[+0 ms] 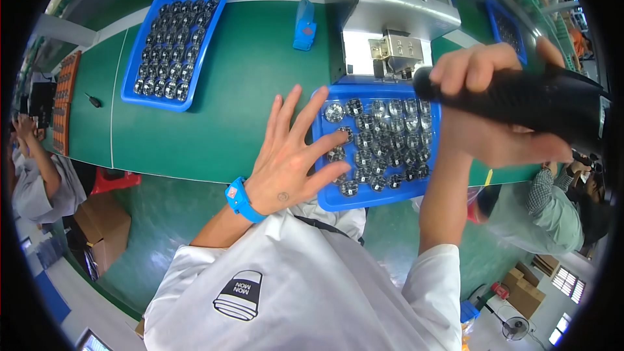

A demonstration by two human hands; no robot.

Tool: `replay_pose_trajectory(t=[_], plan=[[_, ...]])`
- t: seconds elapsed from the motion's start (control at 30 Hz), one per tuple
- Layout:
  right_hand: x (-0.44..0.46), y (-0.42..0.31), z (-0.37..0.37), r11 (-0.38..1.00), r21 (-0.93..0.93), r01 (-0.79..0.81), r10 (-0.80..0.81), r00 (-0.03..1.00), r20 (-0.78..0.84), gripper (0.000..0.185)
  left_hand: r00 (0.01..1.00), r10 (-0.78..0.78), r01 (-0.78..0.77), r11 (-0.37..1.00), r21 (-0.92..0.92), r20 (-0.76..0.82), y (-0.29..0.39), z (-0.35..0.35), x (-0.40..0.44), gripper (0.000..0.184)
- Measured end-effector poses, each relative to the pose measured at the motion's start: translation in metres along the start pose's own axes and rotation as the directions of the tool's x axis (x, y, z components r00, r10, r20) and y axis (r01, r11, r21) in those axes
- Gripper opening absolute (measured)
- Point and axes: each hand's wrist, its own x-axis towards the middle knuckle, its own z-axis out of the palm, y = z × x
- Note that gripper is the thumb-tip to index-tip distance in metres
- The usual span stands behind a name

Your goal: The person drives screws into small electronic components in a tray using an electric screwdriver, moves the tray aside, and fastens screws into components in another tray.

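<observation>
My right hand (pixel 484 123) is wrapped around a black handheld device (pixel 533 101), raised above the right side of the near blue tray (pixel 348 201). What kind of device it is I cannot make out. In that tray sit rows of small round clear-and-black parts (pixel 380 140), several with tiny white marks. My left hand (pixel 286 162) has its fingers spread over the tray's left edge. Its index fingertip is at one of the parts (pixel 346 134); whether it presses on it I cannot tell. A blue wrist strap (pixel 242 200) circles my left wrist.
A second blue tray (pixel 224 10) of similar parts lies at the far left on the green table (pixel 240 58). Behind the near tray stands a metal machine (pixel 403 19). A blue strap (pixel 304 26) lies beside it. Other people sit at left (pixel 42 182) and right (pixel 546 214).
</observation>
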Motion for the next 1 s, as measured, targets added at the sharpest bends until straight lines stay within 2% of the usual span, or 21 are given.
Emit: replay_pose_trajectory(t=[0.13,0.2,0.27,0.33,0.47,0.53,0.6,0.67,0.73,0.8,0.87,0.93,1.0], plan=[[0.012,0.013,-0.020,0.998,-0.025,0.061,-0.059,0.996,0.060,0.106,1.000,-0.007,0.007,1.000,0.001,0.003,0.001,-0.001,0.000,0.040],[0.014,0.016,-0.022,0.989,-0.133,0.059,-0.046,0.994,0.101,0.107,1.000,-0.011,0.011,1.000,0.003,0.005,0.001,-0.002,0.000,0.040],[0.013,0.021,-0.018,0.992,-0.112,0.062,-0.056,0.997,0.058,0.108,1.000,-0.012,0.012,1.000,0.003,0.004,0.001,-0.001,0.000,0.040],[0.014,0.020,-0.019,0.987,-0.158,-0.027,0.036,0.998,0.055,0.109,1.000,-0.015,0.015,1.000,0.005,0.004,0.001,-0.001,0.000,0.040],[0.005,0.017,-0.011,0.985,-0.159,-0.074,0.082,0.996,0.043,0.109,1.000,-0.022,0.022,1.000,0.013,0.003,0.002,-0.002,-0.001,0.040],[-0.008,0.012,0.001,0.988,-0.032,-0.152,0.154,0.986,0.066,0.108,1.000,-0.023,0.023,1.000,0.007,-0.001,0.001,-0.001,0.000,0.040],[-0.025,0.004,0.021,0.972,0.001,-0.237,0.236,0.970,-0.056,0.106,0.999,-0.032,0.032,1.000,0.000,-0.003,0.001,0.000,-0.002,0.040],[-0.040,0.013,0.028,0.981,0.011,-0.195,0.195,0.981,-0.012,0.105,1.000,-0.027,0.027,0.999,0.021,0.016,0.001,-0.001,0.000,0.040],[-0.046,0.016,0.028,0.982,0.002,-0.188,0.188,0.982,0.009,0.106,1.000,-0.028,0.028,1.000,0.010,0.010,0.001,-0.002,0.000,0.039],[-0.052,0.012,0.029,0.924,-0.179,-0.337,0.330,0.941,-0.068,0.106,1.000,-0.026,0.026,1.000,-0.002,0.008,0.001,-0.001,0.000,0.037],[-0.056,0.014,0.028,0.925,-0.160,-0.344,0.341,0.939,-0.051,0.107,1.000,-0.023,0.023,1.000,-0.002,-0.002,0.000,-0.001,0.000,0.038],[-0.059,0.013,0.030,0.882,-0.246,-0.402,0.385,0.916,-0.113,0.106,1.000,-0.022,0.022,1.000,-0.006,0.000,0.000,-0.001,-0.001,0.038],[-0.058,0.016,0.032,0.886,-0.210,-0.414,0.402,0.910,-0.100,0.106,1.000,-0.023,0.023,1.000,-0.009,0.001,0.000,-0.001,-0.001,0.038]])
